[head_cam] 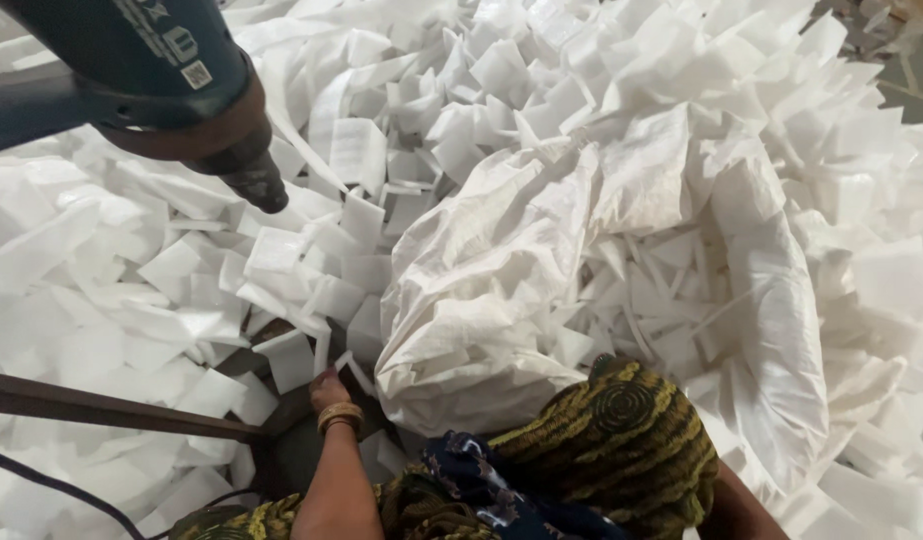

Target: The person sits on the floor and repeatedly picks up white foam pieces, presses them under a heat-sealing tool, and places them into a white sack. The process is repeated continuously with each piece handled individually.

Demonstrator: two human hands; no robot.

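Note:
Neither of my hands shows in the head view. A dark blue power tool (pixel 161 70) hangs at the top left, its dark nozzle (pixel 261 185) pointing down over the scraps; whatever holds it is out of frame. Below me a co-worker in a green and yellow patterned headscarf (pixel 621 440) bends over a large white woven sack (pixel 481 300). The sack's mouth is open and holds white cut strips (pixel 671 290). The co-worker's hand (pixel 328 388), with bangles at the wrist, reaches into the loose white scraps (pixel 291 355) beside the sack.
White foam-like offcuts (pixel 101 260) lie piled all around the sack and across the back. A brown metal bar (pixel 101 408) crosses the lower left, with a dark cable (pixel 51 485) under it. A strip of grey floor (pixel 906 85) shows at the top right.

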